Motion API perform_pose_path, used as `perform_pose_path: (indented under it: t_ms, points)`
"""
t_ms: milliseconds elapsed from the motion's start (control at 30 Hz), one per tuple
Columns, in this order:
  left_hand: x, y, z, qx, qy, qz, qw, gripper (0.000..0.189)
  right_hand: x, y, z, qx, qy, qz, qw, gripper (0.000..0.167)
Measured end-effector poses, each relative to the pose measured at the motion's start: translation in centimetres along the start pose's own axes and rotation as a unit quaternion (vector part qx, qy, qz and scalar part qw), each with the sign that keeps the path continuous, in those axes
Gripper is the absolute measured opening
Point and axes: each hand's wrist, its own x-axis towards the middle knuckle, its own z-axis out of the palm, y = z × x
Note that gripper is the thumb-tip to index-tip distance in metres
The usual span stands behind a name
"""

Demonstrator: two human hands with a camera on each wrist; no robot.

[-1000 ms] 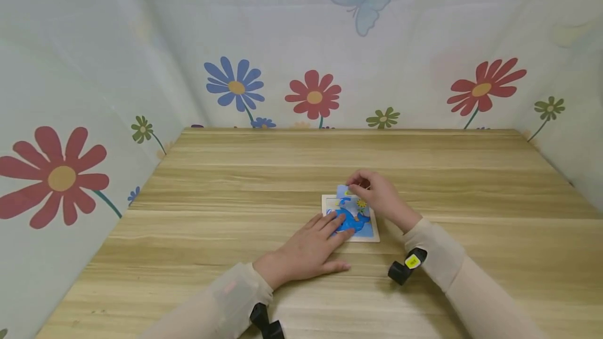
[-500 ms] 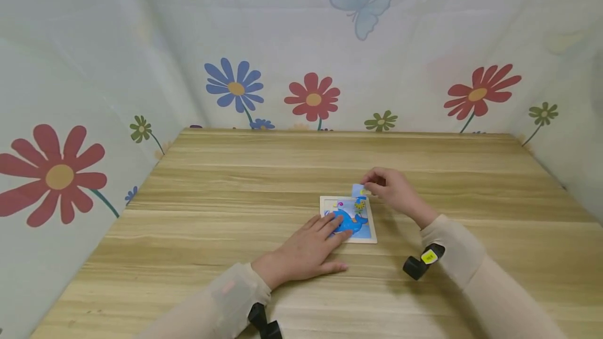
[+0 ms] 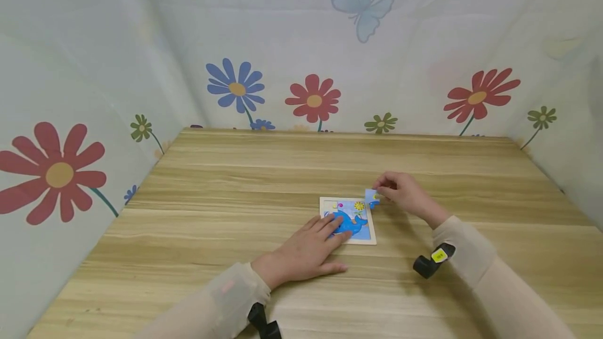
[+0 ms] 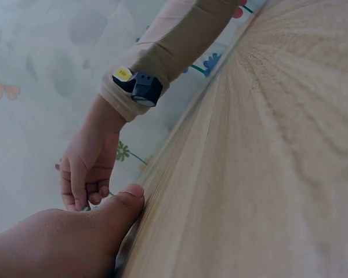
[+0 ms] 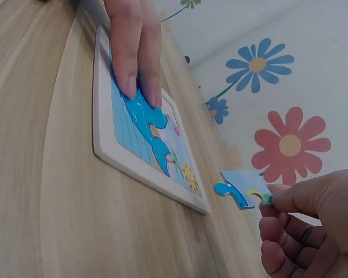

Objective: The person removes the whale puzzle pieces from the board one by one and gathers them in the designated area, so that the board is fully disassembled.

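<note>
A small framed jigsaw puzzle (image 3: 361,224) with a blue whale and a yellow flower lies on the table. My left hand (image 3: 306,250) rests on its left part, fingers straight and spread, covering some of the picture. At the puzzle's upper left, a bare patch of the backing (image 3: 331,204) shows. My right hand (image 3: 407,195) pinches a light-blue puzzle piece (image 5: 240,188) between thumb and index finger. This piece, with a blue shape and a bit of yellow on it, is held up off the table near the frame's upper right corner.
The wooden table (image 3: 212,171) extends around the puzzle on all sides. Behind it and to the sides hangs a white curtain (image 3: 278,25) printed with flowers and a butterfly. Each wrist wears a black camera, such as the right wrist camera (image 3: 433,260).
My right hand has moved to the right with the puzzle piece, from above the frame's top edge to its upper right corner. The left hand stays on the puzzle.
</note>
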Motion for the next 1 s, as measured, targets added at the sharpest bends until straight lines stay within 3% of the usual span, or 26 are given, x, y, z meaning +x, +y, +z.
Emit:
perform_pose_path:
  t_ms: [500,1000]
  points:
    - [-0.1,0.0,0.1,0.003,-0.002,0.000,1.0000,0.068,-0.1,1.9,-0.1,-0.031,-0.019,0.022,0.9991,0.011]
    - [-0.2,0.1,-0.1,0.007,-0.003,-0.001,1.0000,0.068,-0.2,2.4,0.6,-0.052,-0.001,0.029,0.9982,0.009]
